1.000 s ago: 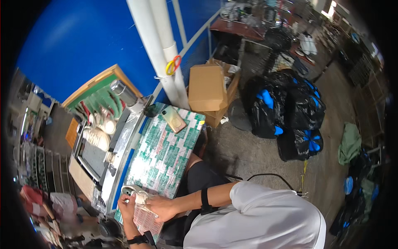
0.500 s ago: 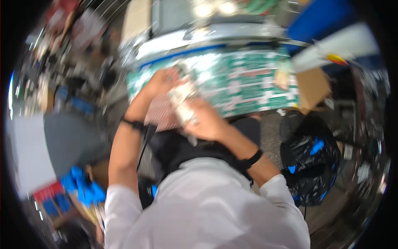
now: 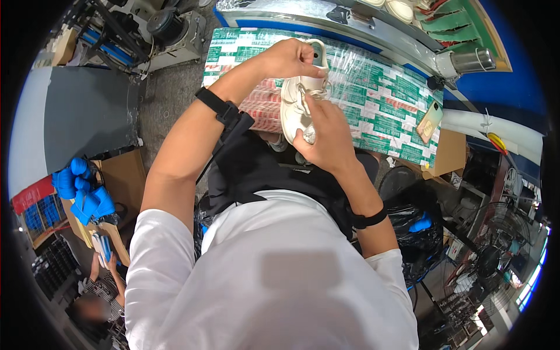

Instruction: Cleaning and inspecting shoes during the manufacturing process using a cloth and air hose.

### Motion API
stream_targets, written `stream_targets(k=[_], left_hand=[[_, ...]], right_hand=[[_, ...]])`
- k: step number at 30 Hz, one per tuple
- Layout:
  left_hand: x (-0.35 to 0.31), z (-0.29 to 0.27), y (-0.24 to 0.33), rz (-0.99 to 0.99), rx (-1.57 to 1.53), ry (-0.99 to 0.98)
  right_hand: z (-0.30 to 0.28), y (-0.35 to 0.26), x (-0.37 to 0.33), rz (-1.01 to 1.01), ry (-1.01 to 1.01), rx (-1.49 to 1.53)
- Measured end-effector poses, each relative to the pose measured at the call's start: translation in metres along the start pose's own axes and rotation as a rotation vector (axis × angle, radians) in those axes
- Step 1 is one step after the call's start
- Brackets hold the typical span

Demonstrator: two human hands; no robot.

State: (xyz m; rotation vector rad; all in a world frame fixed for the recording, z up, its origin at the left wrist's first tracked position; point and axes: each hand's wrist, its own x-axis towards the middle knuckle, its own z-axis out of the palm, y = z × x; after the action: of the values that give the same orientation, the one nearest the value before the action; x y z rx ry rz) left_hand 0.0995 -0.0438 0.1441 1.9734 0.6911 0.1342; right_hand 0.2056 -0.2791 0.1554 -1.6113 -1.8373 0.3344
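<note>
A cream lace-up shoe is held over the table, its toe toward me and its heel opening away. With fingers pinched together, my left hand grips the tongue at the shoe's opening. My right hand holds the front part, thumb by the toe and index finger reaching up to the laces. Loose lace loops lie across the upper. My fingers partly cover the shoe's right side.
Green-and-white printed tape and clear film cover the table. On it lies a phone at the right. Beyond runs a metal-edged conveyor with more shoes. A black bag and a fan stand right; a co-worker handles flat pieces lower left.
The view has swung and sharpened from blur. My left hand has moved up to the shoe's tongue; my right hand still holds the front of the shoe.
</note>
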Motion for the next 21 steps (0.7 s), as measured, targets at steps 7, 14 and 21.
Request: stream_targets(k=[7, 14, 21], left_hand=[[0.006, 0.0, 0.003, -0.013, 0.106, 0.011], [0.005, 0.002, 0.004, 0.016, 0.083, 0.025], [0.005, 0.005, -0.001, -0.013, 0.042, 0.03]], right_hand=[[0.005, -0.006, 0.005, -0.035, 0.008, -0.129], [0.004, -0.006, 0.001, 0.027, -0.006, -0.191], [-0.013, 0.001, 0.006, 0.149, -0.002, 0.143]])
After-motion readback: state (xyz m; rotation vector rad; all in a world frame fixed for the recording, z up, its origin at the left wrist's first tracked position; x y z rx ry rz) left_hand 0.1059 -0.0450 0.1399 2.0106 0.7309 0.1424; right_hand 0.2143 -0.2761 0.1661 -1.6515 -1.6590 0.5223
